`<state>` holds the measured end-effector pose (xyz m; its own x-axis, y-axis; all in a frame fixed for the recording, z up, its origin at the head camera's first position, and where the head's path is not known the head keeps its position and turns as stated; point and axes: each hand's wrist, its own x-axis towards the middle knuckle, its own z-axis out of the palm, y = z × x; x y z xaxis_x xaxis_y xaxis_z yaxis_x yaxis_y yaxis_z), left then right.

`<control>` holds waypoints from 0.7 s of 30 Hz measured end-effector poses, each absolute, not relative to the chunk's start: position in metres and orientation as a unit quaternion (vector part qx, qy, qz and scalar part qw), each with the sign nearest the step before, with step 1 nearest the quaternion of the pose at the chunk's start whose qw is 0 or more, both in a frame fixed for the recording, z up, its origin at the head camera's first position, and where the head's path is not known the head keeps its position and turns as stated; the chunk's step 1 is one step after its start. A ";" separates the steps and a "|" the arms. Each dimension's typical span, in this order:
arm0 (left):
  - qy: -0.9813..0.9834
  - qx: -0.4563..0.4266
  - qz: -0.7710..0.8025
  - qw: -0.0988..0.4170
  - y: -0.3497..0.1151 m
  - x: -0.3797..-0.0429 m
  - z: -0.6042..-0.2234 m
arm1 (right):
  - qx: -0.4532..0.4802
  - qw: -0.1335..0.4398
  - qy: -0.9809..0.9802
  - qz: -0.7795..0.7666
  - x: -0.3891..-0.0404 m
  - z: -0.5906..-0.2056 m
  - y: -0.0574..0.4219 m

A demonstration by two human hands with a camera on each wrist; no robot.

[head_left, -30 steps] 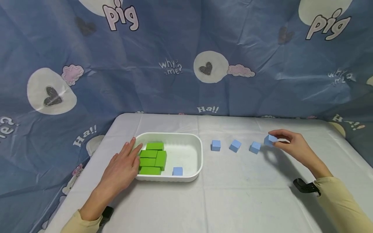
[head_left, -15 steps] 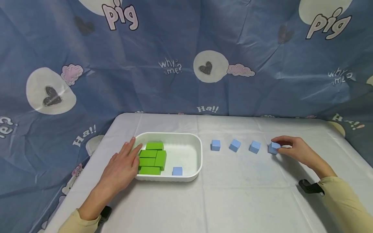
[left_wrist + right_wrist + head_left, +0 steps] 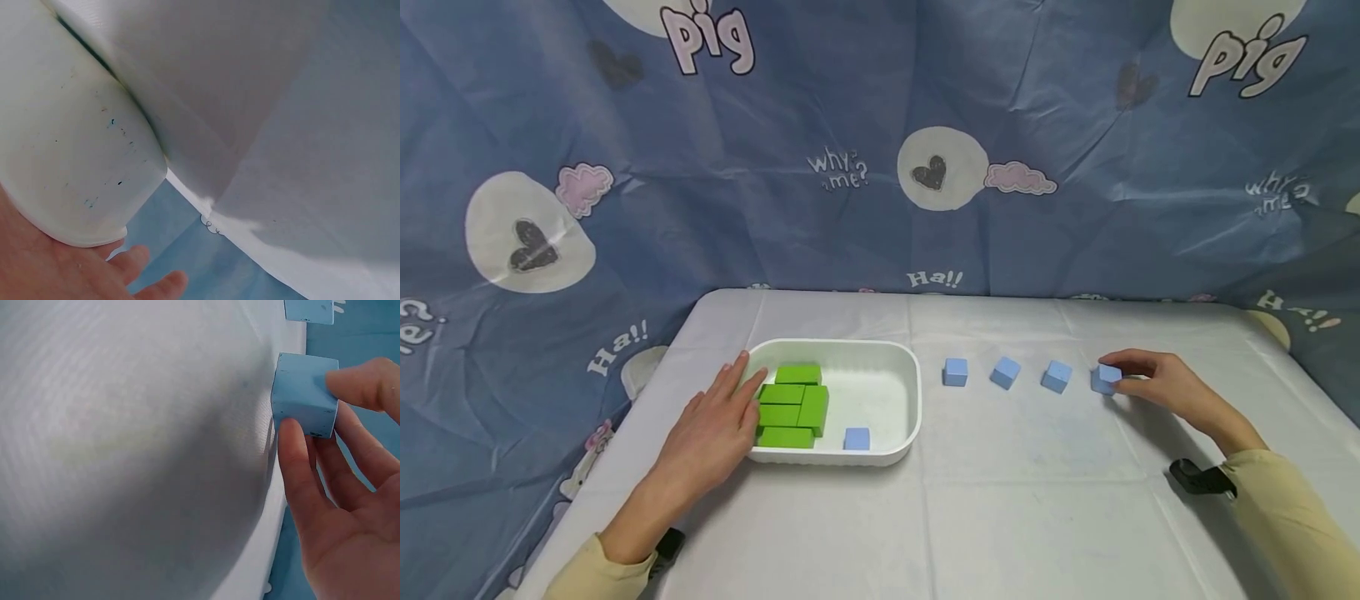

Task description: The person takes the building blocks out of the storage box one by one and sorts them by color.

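Observation:
At the right end of a row of light blue cubes, my right hand pinches a blue cube that sits on the table. In the right wrist view, thumb and fingers grip this blue cube from its sides. My left hand rests with straight fingers on the left rim of a white tray. The left wrist view shows the tray's outer wall against that hand's palm and fingers. Inside the tray, several green blocks fill the left part, and one blue cube lies near the front wall.
Three more blue cubes stand between tray and right hand: one nearest the tray, a turned middle cube and a third cube. A white cloth covers the table. Behind its back edge hangs a blue printed curtain.
My right hand has lowered the blue cube to the table, slightly to the right, at the end of the row. The left hand stays on the tray's rim.

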<state>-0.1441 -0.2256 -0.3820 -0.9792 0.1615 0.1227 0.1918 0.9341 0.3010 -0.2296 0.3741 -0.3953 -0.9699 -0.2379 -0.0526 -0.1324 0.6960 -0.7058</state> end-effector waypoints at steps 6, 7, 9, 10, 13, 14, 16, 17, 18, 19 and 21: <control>-0.982 -0.091 -0.160 0.048 -0.227 -0.144 -0.382 | -0.101 0.074 0.917 -0.379 -0.230 -0.394 0.375; -0.982 -0.091 -0.159 0.049 -0.227 -0.144 -0.382 | -0.102 0.071 0.917 -0.379 -0.230 -0.394 0.376; -0.982 -0.090 -0.158 0.050 -0.227 -0.144 -0.382 | -0.105 0.063 0.916 -0.381 -0.229 -0.392 0.377; -0.982 -0.090 -0.158 0.050 -0.227 -0.144 -0.382 | -0.105 0.056 0.916 -0.383 -0.229 -0.391 0.378; -0.982 -0.089 -0.158 0.052 -0.227 -0.145 -0.381 | -0.106 0.034 0.913 -0.393 -0.227 -0.386 0.379; -0.982 -0.090 -0.159 0.052 -0.227 -0.145 -0.381 | -0.107 0.028 0.909 -0.401 -0.227 -0.385 0.379; -0.982 -0.090 -0.160 0.051 -0.227 -0.145 -0.381 | -0.112 0.013 0.904 -0.412 -0.225 -0.382 0.378; -0.982 -0.090 -0.160 0.051 -0.227 -0.145 -0.381 | -0.113 0.005 0.902 -0.417 -0.224 -0.382 0.377; -0.982 -0.091 -0.161 0.050 -0.227 -0.145 -0.382 | -0.115 -0.004 0.899 -0.422 -0.223 -0.382 0.375; -0.981 -0.091 -0.161 0.050 -0.227 -0.145 -0.382 | -0.118 -0.014 0.894 -0.432 -0.222 -0.381 0.373; -0.981 -0.093 -0.163 0.049 -0.227 -0.145 -0.382 | -0.125 -0.034 0.884 -0.449 -0.221 -0.382 0.368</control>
<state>-0.1446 -0.2271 -0.3823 -0.9779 0.1660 0.1273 0.1982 0.9298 0.3100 -0.2212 0.3684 -0.3817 -0.9663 -0.1916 0.1718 -0.2517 0.5660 -0.7850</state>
